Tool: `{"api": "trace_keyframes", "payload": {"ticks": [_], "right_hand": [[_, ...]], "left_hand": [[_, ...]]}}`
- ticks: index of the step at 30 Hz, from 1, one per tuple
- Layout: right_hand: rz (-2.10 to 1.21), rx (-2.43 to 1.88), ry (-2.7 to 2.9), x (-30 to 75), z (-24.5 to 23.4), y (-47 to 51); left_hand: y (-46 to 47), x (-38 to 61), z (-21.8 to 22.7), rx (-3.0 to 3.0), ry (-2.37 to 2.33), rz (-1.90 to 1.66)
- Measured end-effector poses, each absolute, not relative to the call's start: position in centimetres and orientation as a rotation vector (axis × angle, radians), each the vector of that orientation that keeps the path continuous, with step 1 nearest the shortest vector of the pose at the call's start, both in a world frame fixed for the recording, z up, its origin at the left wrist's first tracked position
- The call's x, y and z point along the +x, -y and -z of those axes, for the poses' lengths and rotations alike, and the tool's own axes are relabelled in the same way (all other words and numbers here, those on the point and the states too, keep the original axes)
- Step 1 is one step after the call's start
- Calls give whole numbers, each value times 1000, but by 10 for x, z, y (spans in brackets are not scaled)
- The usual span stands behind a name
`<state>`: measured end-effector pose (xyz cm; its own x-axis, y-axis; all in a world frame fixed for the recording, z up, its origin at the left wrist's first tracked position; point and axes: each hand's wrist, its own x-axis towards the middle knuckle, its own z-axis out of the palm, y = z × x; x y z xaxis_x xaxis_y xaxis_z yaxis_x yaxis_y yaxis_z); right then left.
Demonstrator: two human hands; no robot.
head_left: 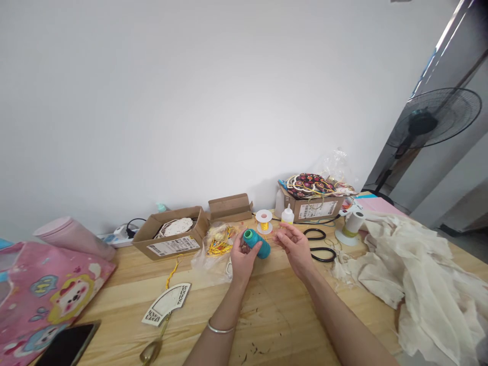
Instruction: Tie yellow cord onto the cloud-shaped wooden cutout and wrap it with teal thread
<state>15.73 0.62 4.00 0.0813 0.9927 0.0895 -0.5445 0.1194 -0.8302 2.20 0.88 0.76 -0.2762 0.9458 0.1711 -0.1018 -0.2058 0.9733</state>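
Observation:
My left hand [241,260] grips a teal spool of thread [257,242], holding it up over the wooden table [267,315]. My right hand [293,245] hovers just right of the spool, fingers curled and pinched together as if on a fine thread; I cannot make out what they hold. A silver bangle [220,328] circles my left wrist. A clear bag of yellow cord [217,244] lies just behind my left hand.
An open carton [171,239] with white cutouts sits left, a second carton [314,201] with patterned pieces right. Also here: small yellow spool [264,221], glue bottle [287,215], scissors [322,246], white fan cutout [168,303], cream cloth [415,274], phone [68,345], pink bag [46,297], standing fan [430,119].

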Motion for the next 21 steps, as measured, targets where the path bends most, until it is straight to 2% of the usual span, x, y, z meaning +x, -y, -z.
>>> {"api": "trace_keyframes", "payload": {"ticks": [13,21], "right_hand": [[-1146,-875,725,154,-33,-11],[-1386,-707,475,162,-29,-16]], "left_hand": [[-9,26,-11,1371,-1308,-1479],[-8,27,-11,1466,-1389,-1425]]}}
